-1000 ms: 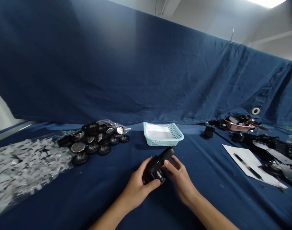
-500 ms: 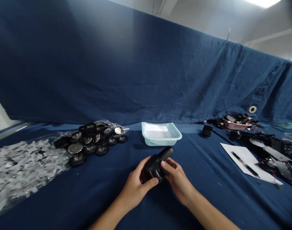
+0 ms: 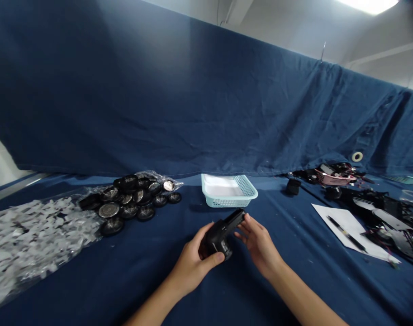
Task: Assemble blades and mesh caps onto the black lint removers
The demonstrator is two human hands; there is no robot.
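A black device point(image 3: 220, 236) with a rounded body and a long narrow arm pointing up and right is held over the blue cloth. My left hand point(image 3: 194, 262) is wrapped round its body, thumb across the lower front. At the tip of the narrow arm, my right hand point(image 3: 258, 242) touches with its fingertips, the other fingers loosely spread below. Just beyond the device stands a light blue basket point(image 3: 226, 202) with white paper inside.
Black round parts point(image 3: 128, 199) are piled at the left, beside a clear bag of white pieces point(image 3: 40, 240). On the right lie white paper point(image 3: 348, 226) with a pen point(image 3: 345, 233), a pink basket point(image 3: 335, 179), a small black block point(image 3: 292, 186) and dark parts point(image 3: 389, 213).
My right hand has moved up and slightly right, from the base of the narrow arm to its tip, and its fingers have spread somewhat. My left hand keeps its hold.
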